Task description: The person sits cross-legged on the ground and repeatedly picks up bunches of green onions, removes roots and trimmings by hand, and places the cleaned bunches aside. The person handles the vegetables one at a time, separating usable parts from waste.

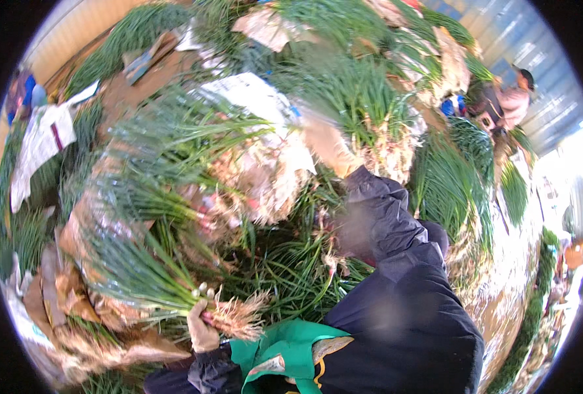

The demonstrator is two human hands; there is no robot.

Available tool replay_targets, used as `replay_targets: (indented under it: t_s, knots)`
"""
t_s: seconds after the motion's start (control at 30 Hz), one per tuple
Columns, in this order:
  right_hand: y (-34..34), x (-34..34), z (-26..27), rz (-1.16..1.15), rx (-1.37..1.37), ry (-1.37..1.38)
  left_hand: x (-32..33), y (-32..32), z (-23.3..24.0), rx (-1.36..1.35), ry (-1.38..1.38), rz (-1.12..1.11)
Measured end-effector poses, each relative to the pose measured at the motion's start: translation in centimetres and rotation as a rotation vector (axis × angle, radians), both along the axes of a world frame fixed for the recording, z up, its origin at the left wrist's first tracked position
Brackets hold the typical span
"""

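Note:
My left hand [203, 327], in a pale glove, is closed around a bunch of green onions [173, 290] just above its pale roots; the green leaves fan out to the upper left. My right hand [331, 143], gloved as well, reaches forward and is blurred, beside a standing bundle of green onions [370, 108]. Whether it grips anything does not show. Between my arms lie loose green onions [291, 276] in a dark heap. More bunches with roots [257, 187] rest beyond them, near a white sheet [252, 98].
Large green onion piles [444, 172] stand at the right. Brown wrapping sheets [75, 295] lie at the left, a white sack [45, 143] farther up. One person [513, 101] sits at the upper right; another [20, 96] is at the far left. Corrugated metal walls [528, 59] rise behind.

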State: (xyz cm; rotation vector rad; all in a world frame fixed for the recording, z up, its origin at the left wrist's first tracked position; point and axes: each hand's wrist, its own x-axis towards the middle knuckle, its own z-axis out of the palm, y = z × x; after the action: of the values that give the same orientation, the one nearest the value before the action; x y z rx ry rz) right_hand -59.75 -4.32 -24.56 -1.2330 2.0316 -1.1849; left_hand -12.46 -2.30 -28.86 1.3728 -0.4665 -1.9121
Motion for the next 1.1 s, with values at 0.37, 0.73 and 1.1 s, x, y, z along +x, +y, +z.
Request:
replay_targets:
  t_s: [0.37, 0.73, 1.1]
  knots:
    - [3.1, -3.6, 0.0, 0.178, 0.359, 0.500, -1.2, 1.4, 0.2, 0.143, 0.116, -0.054]
    - [0.9, 33.8, -7.3, 0.002, 0.126, -1.215, -0.5, 3.4, -1.6, 0.196, 0.059, -0.032]
    - [-1.5, 18.2, -4.1, -0.089, -0.057, 0.569, 3.4, 1.7, -0.3, -0.187, 0.849, 0.113]
